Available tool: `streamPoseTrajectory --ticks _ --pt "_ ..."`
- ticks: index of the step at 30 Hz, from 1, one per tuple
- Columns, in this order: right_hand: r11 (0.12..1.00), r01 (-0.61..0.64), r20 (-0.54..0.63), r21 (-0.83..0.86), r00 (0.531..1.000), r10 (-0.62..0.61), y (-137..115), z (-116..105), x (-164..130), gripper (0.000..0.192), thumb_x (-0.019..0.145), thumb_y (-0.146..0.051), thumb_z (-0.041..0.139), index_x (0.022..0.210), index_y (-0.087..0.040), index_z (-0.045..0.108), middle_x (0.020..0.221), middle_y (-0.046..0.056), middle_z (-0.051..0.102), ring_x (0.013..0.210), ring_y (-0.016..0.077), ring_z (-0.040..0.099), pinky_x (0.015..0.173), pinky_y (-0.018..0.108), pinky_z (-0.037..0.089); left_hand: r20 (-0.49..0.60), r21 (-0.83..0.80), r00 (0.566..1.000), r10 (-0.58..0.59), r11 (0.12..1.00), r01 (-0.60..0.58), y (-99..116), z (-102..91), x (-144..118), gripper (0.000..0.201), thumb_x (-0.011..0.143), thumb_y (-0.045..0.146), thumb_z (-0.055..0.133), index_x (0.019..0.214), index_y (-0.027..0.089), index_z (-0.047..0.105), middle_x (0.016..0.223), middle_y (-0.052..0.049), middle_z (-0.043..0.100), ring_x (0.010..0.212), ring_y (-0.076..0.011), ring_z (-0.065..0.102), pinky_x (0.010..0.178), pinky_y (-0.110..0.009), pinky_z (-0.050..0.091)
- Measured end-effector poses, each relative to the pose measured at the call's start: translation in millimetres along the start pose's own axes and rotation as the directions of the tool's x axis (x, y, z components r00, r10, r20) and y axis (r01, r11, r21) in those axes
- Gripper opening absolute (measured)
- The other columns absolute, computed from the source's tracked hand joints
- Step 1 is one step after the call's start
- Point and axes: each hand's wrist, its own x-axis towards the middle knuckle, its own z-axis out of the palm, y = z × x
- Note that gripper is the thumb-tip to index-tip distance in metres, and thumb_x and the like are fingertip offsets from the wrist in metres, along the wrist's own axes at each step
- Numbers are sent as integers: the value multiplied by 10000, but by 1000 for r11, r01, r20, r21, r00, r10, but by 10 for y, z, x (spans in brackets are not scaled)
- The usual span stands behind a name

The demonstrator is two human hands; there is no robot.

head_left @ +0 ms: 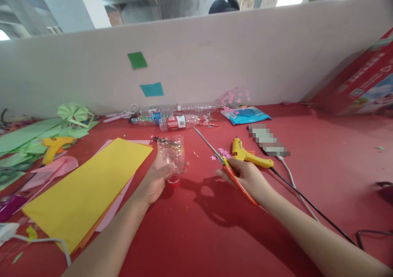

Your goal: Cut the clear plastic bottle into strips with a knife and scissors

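My left hand [155, 180] grips a cut-off clear plastic bottle top [171, 154], held upside down with its red cap [173, 180] near the red table. My right hand [247, 178] holds orange-handled scissors [229, 168], their closed blades pointing up and left toward the back of the table. The two hands are apart, with bare red table between them. A yellow hot glue gun [248, 155] lies just beyond my right hand, its black cord [310, 205] running off to the right.
Yellow paper [86, 187] over pink sheets lies at the left, green paper shapes [73, 117] behind it. Clear bottles [175, 119] and a blue wipes pack [245, 115] lie along the white partition [215, 60]. A red box [362, 80] leans at the right. Someone's head shows above the partition.
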Motion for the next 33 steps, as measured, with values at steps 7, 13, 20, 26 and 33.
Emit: streamPoseTrajectory --ticks 7,13,20,26,33 --pt "995 2 52 -100 999 3 -120 12 -104 454 780 -667 437 637 -254 315 535 -37 437 497 144 399 482 245 276 -103 -35 985 138 989 -143 25 43 18 476 696 339 728 1112 188 555 952 -47 698 831 -199 669 758 -327 519" --pt "992 -40 82 -121 995 50 -92 15 -61 485 774 -699 393 617 -252 291 537 -38 397 513 143 355 500 252 250 -97 -70 995 -30 997 23 42 41 -1 424 716 395 696 1042 162 555 956 -76 693 822 -218 683 726 -339 537" --pt "993 -3 111 -122 994 17 -113 10 -102 474 791 -674 416 630 -245 296 540 -49 389 505 129 328 487 249 234 -141 363 935 325 896 -257 -83 -4 41 547 660 252 764 1086 245 421 1057 -36 639 972 -199 646 937 -421 478" --pt "966 10 104 -260 994 18 -195 -4 -193 438 823 -637 399 644 -248 307 538 -26 443 491 141 333 476 256 211 -1 898 690 724 304 -318 -77 -106 49 680 700 277 755 1285 242 411 1229 -96 553 1175 -261 539 1030 -473 412" --pt "937 -26 130 -348 989 76 -190 10 -167 420 839 -615 404 658 -247 315 553 -19 469 500 149 338 480 266 197 190 944 595 781 20 -328 -34 -60 10 676 720 198 737 1314 217 414 1143 -94 573 1076 -242 576 956 -421 477"
